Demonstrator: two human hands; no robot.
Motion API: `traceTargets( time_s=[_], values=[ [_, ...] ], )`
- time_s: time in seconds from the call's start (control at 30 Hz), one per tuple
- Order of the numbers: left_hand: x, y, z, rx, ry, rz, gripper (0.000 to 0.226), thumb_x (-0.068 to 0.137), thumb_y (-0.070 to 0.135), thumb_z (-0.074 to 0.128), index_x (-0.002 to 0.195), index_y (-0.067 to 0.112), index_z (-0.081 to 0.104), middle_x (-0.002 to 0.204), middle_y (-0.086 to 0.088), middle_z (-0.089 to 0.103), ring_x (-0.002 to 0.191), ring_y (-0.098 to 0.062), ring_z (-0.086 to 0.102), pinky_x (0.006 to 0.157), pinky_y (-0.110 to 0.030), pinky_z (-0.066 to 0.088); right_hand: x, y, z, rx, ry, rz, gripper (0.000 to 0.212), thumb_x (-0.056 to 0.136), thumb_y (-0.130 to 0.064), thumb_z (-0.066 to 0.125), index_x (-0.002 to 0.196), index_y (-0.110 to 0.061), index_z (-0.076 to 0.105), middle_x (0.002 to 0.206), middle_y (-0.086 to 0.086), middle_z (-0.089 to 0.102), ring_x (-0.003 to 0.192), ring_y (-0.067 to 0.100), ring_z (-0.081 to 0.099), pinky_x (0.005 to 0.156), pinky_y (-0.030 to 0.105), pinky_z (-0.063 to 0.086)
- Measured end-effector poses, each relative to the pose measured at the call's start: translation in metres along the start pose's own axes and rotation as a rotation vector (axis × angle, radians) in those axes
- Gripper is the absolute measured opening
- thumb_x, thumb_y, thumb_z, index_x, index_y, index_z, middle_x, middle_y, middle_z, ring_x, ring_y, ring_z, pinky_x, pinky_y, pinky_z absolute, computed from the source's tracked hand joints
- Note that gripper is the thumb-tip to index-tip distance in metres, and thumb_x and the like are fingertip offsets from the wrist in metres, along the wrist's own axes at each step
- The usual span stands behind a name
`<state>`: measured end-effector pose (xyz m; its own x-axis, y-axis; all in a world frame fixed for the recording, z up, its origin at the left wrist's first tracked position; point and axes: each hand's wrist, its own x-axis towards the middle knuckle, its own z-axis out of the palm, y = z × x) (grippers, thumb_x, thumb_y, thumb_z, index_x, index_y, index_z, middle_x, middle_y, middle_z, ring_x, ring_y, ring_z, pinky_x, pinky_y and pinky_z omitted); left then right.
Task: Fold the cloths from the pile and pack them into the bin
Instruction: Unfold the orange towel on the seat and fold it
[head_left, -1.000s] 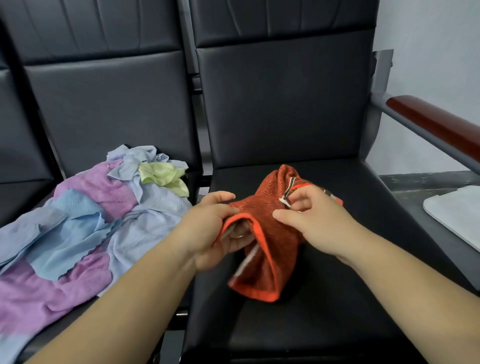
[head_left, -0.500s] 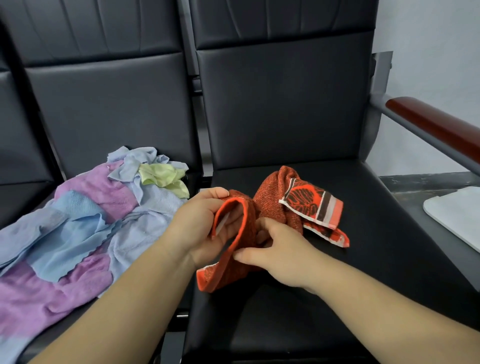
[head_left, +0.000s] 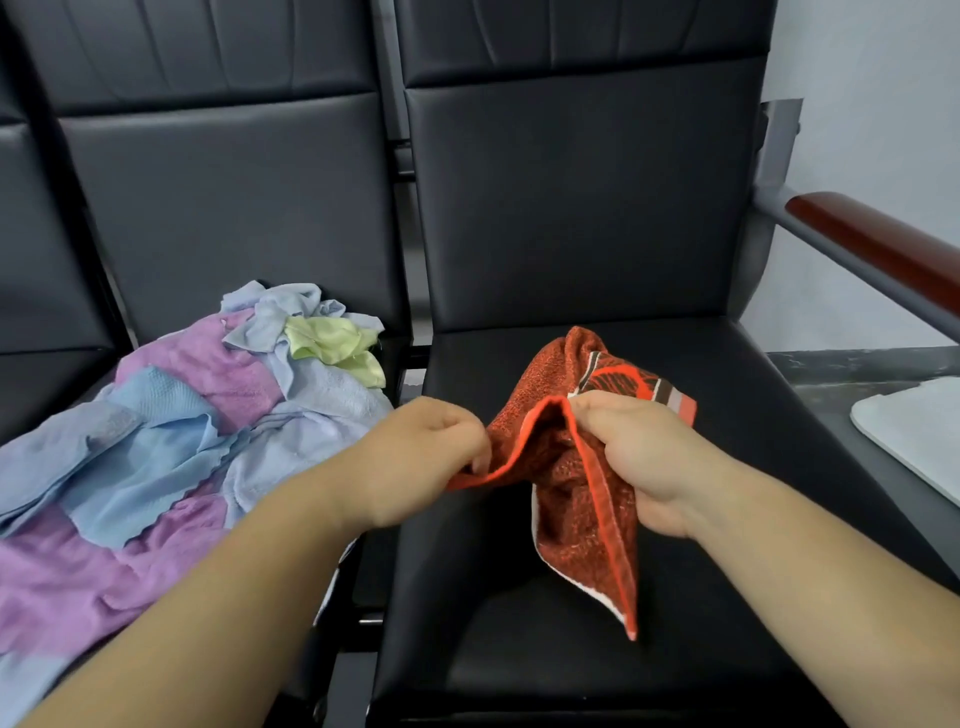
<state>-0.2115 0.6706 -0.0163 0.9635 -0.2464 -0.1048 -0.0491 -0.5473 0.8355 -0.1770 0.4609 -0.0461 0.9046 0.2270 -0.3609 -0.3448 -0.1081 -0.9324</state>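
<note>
Rightward since half a second ago, the right hand (head_left: 639, 457) now grips the orange cloth (head_left: 576, 499) by its hem; the left hand (head_left: 421, 457) pinches the same hem opposite. Cloth hangs over the chair seat (head_left: 727, 415), long axis front-to-back, near corner pointing down. Pile (head_left: 182, 415) lies left.

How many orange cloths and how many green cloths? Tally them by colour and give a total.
orange cloth: 1
green cloth: 1
Total: 2
</note>
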Motion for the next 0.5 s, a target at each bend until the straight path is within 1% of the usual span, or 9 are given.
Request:
traceTargets(
  time_s=[0.07,0.13,0.2,0.23,0.27,0.3,0.33,0.4,0.5],
  values=[
    [-0.001,-0.005,0.0,0.109,-0.119,0.038,0.047,0.066,0.057,0.071,0.064,0.012,0.055,0.061,0.003,0.048,0.059,-0.011,0.044,0.06,-0.029,0.037,-0.004,-0.005,0.0,0.005,-0.037,-0.029,0.024,0.106,-0.03,0.058,0.104,-0.015,0.076,0.108,0.017,0.077,0.108,0.037,0.073,0.1,0.056,0.056],
    [-0.002,-0.011,0.001,0.32,-0.124,0.063,0.049,0.064,0.063,0.075,0.065,0.019,0.054,0.061,0.007,0.052,0.057,-0.007,0.047,0.059,-0.031,0.044,-0.01,-0.013,-0.004,0.024,-0.134,-0.061,0.027,0.09,-0.039,0.074,0.104,-0.015,0.073,0.102,0.011,0.078,0.102,0.033,0.075,0.098,0.052,0.057],
    [0.001,-0.017,0.001,0.444,-0.018,0.109,0.036,0.074,0.051,0.073,0.063,0.023,0.053,0.07,0.006,0.057,0.062,-0.008,0.053,0.067,-0.037,0.05,-0.017,-0.017,-0.009,-0.128,-0.265,-0.078,0.052,0.067,-0.038,0.089,0.109,-0.018,0.065,0.1,0.008,0.077,0.095,0.029,0.076,0.09,0.044,0.061],
    [0.002,-0.019,0.0,0.465,0.034,0.123,0.031,0.081,0.041,0.072,0.063,0.023,0.054,0.076,0.005,0.058,0.069,-0.01,0.057,0.071,-0.035,0.051,-0.02,-0.016,-0.011,-0.356,-0.276,-0.101,0.058,0.063,-0.034,0.094,0.11,-0.025,0.061,0.102,0.004,0.076,0.092,0.025,0.076,0.085,0.041,0.062],
    [0.004,-0.021,-0.001,0.475,0.073,0.13,0.03,0.086,0.033,0.069,0.063,0.023,0.055,0.083,0.004,0.057,0.075,-0.01,0.058,0.074,-0.033,0.05,-0.021,-0.013,-0.013,-0.628,-0.244,-0.111,0.056,0.066,-0.03,0.094,0.107,-0.034,0.057,0.103,-0.002,0.074,0.088,0.02,0.074,0.081,0.04,0.062],
    [0.004,-0.022,-0.002,0.482,0.096,0.128,0.03,0.09,0.028,0.067,0.063,0.025,0.055,0.087,0.004,0.055,0.078,-0.01,0.058,0.076,-0.027,0.049,-0.02,-0.009,-0.014,-0.845,-0.195,-0.117,0.049,0.071,-0.027,0.087,0.104,-0.041,0.053,0.103,-0.006,0.069,0.083,0.018,0.071,0.075,0.04,0.06],
    [0.004,-0.022,-0.002,0.488,0.109,0.124,0.03,0.093,0.027,0.064,0.065,0.026,0.055,0.09,0.005,0.053,0.08,-0.008,0.057,0.074,-0.02,0.045,-0.018,-0.005,-0.014,-0.962,-0.14,-0.135,0.041,0.076,-0.024,0.078,0.102,-0.042,0.051,0.102,-0.009,0.065,0.08,0.015,0.067,0.068,0.039,0.056],
    [0.004,-0.022,-0.005,0.475,0.131,0.119,0.029,0.096,0.027,0.06,0.067,0.025,0.055,0.09,0.006,0.051,0.079,-0.003,0.054,0.068,-0.01,0.037,-0.016,-0.004,-0.015,-0.994,0.029,-0.213,0.025,0.084,-0.018,0.065,0.098,-0.036,0.053,0.099,-0.011,0.06,0.082,0.01,0.06,0.065,0.032,0.048],
    [0.003,-0.019,-0.009,0.457,0.161,0.072,0.025,0.092,0.023,0.06,0.068,0.015,0.058,0.089,0.006,0.053,0.078,-0.004,0.055,0.067,-0.017,0.041,-0.011,-0.008,-0.027,-0.965,0.353,-0.346,0.011,0.088,-0.017,0.056,0.087,-0.028,0.059,0.088,-0.009,0.062,0.083,0.015,0.058,0.068,0.036,0.048]
  ],
)
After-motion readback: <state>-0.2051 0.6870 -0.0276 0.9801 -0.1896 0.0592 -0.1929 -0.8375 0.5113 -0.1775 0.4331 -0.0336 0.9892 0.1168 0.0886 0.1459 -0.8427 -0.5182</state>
